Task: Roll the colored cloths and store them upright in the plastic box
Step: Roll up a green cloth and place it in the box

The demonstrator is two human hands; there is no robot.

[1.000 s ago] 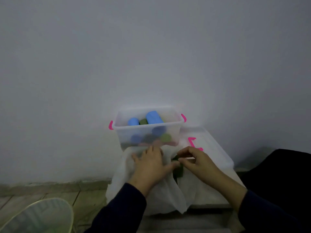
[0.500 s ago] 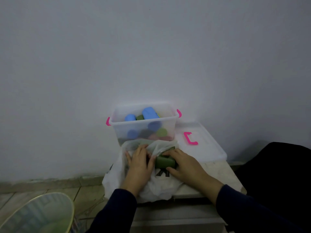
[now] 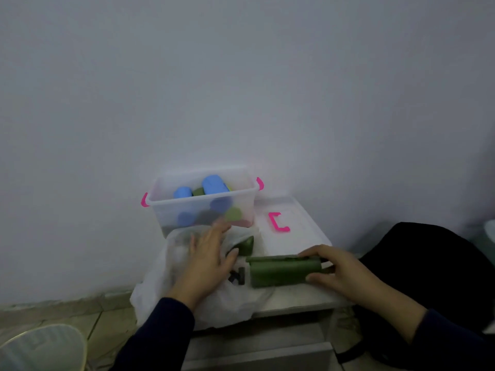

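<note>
Your right hand grips the end of a dark green rolled cloth, fingers curled over the top and thumb underneath, so the roll lies on its side across the pale surface, running left from your palm. Your left hand lies flat with its fingers spread and relaxed on a white plastic bag (the fingertips are blurred) that slumps over the near left corner of the surface. A second green cloth pokes out of the bag's mouth just beside your left thumb, close to the far end of the roll you hold; whether they touch is hard to tell.

Behind the bag stands the clear plastic box with pink clips, set against the wall. Inside it, blue rolls and a green one rise above the rim, some leaning, with more colours showing dimly through the front wall. To the right of the box lies its clear lid, flat on the surface, carrying a pink handle.
</note>
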